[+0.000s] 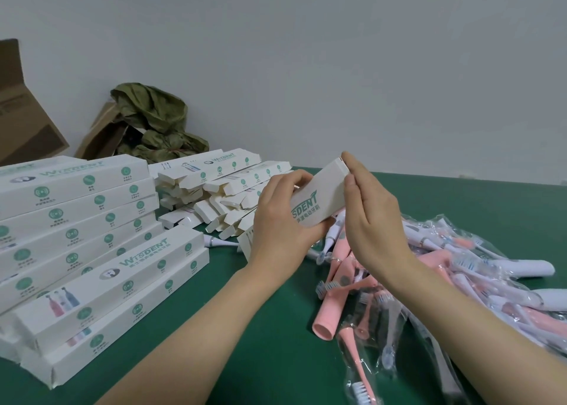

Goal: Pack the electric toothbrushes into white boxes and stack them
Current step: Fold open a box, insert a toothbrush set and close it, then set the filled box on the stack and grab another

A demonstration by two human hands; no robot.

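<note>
My left hand point(280, 217) grips a long white toothbrush box point(319, 196) with green print, held tilted above the green table point(245, 328). Straight fingers of my right hand point(371, 217) press against the box's far end flap. Pink and white electric toothbrushes point(429, 282) in clear bags lie heaped under and to the right of my hands. A stack of closed white boxes point(76, 235) stands at the left. Several empty boxes with open flaps point(214, 196) are piled behind, in the middle.
Brown cardboard cartons point(21, 113) and crumpled green wrapping point(153, 122) sit at the back left against the grey wall. A loose pink handle point(328, 318) lies near the table's middle.
</note>
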